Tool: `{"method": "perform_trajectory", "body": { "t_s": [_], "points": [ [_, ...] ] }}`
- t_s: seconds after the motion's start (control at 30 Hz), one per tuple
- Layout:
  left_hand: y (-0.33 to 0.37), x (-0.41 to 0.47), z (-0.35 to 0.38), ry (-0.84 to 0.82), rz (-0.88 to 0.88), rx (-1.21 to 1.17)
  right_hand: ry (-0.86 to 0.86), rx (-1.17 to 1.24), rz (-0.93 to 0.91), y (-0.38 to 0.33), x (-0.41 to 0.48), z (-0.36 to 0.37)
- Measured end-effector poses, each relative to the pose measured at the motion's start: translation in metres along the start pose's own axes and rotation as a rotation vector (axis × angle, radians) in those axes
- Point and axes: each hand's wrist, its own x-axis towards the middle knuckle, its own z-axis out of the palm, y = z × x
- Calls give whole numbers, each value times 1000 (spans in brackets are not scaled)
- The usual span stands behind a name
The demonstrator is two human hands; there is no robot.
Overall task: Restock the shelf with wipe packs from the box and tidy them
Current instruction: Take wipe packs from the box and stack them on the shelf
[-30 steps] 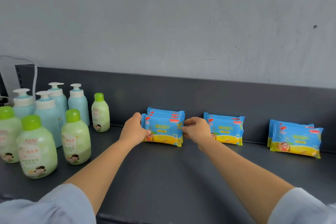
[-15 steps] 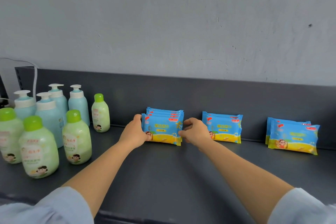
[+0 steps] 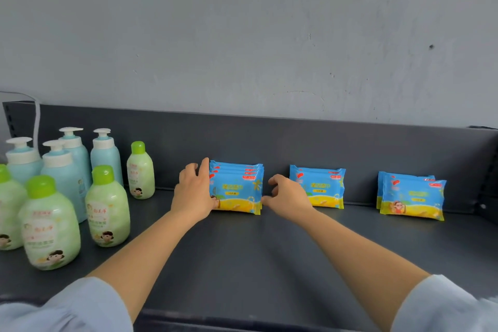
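Three blue-and-yellow wipe-pack stacks [image 3: 316, 186] are stood along the shelf [image 3: 269, 250] back, gaps between. The leftmost stack [image 3: 237, 193] is pressed by the flat left hand [image 3: 192, 194]; the empty, curled right hand [image 3: 288, 197] perhaps touches it.

The wipe packs [image 3: 237, 191] were wrapped in smooth, glossy plastic film. The shelf [image 3: 242, 250] looked like dark metal with a smooth matt coat, and the wall [image 3: 242, 35] behind it was rough, matt painted plaster. The bottles [image 3: 107, 205] were smooth plastic with a soft sheen, and the sleeves [image 3: 67, 307] were matt cloth.
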Motion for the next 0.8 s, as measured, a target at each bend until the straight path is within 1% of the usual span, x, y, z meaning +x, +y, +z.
{"method": "perform_trajectory", "body": {
  "t_s": [0.13, 0.33, 0.57, 0.8],
  "points": [
    [11, -1, -5, 74, 104, 80, 48, -118, -58, -1, -13, -8],
    [44, -9, -3, 54, 310, 201, 128, -342, -74, 13, -40, -29],
    [105, -38, -4, -8, 480, 204, 178, -563, 12, 50, -91, -78],
    [195, -92, -11, -12, 643, 131, 254, -655, 143, 101, -171, -139]
  ]
}}
